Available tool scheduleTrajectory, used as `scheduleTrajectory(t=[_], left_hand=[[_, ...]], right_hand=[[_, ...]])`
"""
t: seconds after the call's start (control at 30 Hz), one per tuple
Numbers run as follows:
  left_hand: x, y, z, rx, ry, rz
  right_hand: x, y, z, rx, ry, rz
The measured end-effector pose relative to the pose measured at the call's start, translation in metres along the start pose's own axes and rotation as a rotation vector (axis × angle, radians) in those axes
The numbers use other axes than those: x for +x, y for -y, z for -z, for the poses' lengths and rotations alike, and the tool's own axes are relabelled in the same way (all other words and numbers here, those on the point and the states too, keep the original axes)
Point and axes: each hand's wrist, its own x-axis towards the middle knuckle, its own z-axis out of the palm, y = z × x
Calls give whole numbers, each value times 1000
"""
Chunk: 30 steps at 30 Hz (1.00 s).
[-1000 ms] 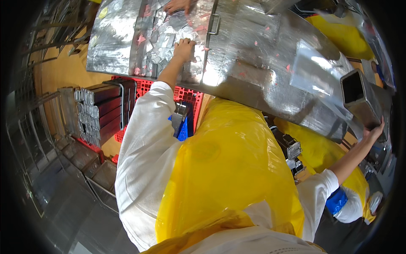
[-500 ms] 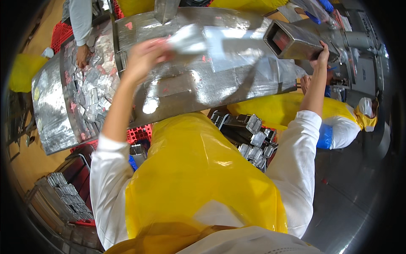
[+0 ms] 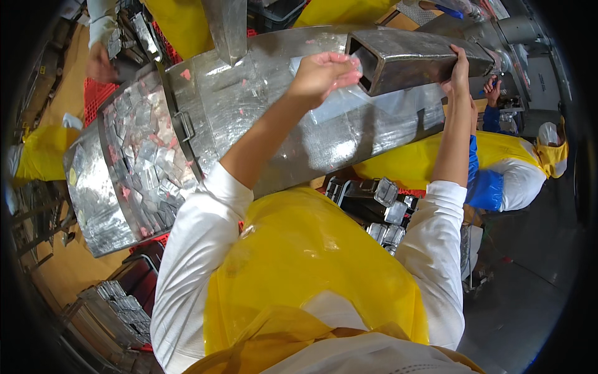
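A long, square-sided metal mould [image 3: 414, 62] is held up over the far right of the metal table [image 3: 261, 118], its open end facing left. My right hand [image 3: 459, 68] grips the mould's side toward its far right end, next to machine fittings. At the mould's mouth is my left hand [image 3: 324, 75], fingers pinched together with the tips at the opening. A thin, clear edge shows by those fingertips, too small to name. Beneath the mould lies a clear plastic sheet [image 3: 339, 106]. Inside the mould it is dark, and its contents are hidden.
Loose metal plates [image 3: 149, 156] with pink scraps fill a tray section left of a handled divider. A co-worker's hand [image 3: 101, 64] is beyond it. Another person in a yellow apron [image 3: 430, 153] stands at the right. Metal moulds [image 3: 386, 190] are stacked below the table.
My left hand has moved right, from over the table with a blurred shiny piece to the mould's mouth. The mould has shifted left. A co-worker's hand has left the plates.
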Motion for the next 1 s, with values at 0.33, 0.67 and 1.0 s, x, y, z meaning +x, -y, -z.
scheduleTrajectory(t=[0.33,0.67,1.0], left_hand=[[33,18,-61,189,-143,-116],[60,34,-121,89,-301,-278],[58,32,-119,98,-373,-299]], right_hand=[[33,34,33,-48,-67,71],[-16,17,58,-214,79,138],[-26,14,116,-207,52,233]])
